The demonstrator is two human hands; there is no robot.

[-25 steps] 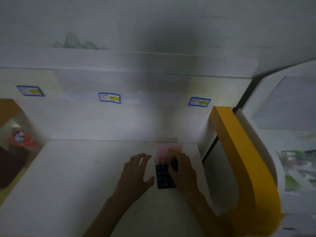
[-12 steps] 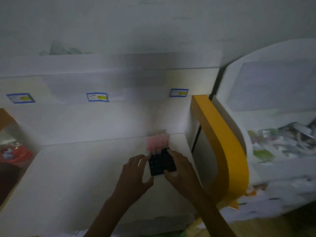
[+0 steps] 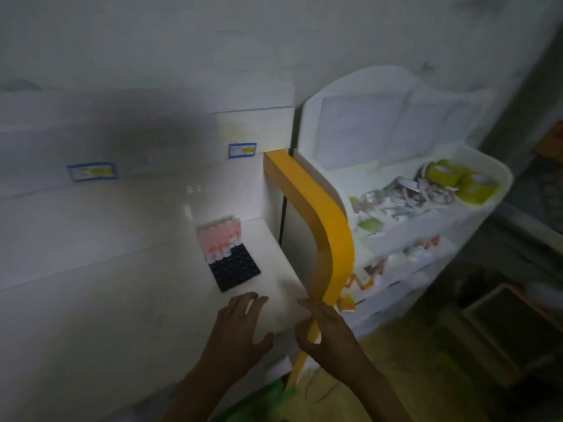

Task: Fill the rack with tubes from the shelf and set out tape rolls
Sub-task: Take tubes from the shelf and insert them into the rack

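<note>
Black tube rack flat on counter, long axis running away toward wall, pink-capped tubes upright at far end, left hand and right hand both spread, holding nothing.

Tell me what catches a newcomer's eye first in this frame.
The curved yellow panel edging the white desk stands out most. Left of it sits a black rack with pink-capped tubes filling its far rows. On the white shelf at right, two yellow-green tape rolls lie beside a clutter of small items.
</note>
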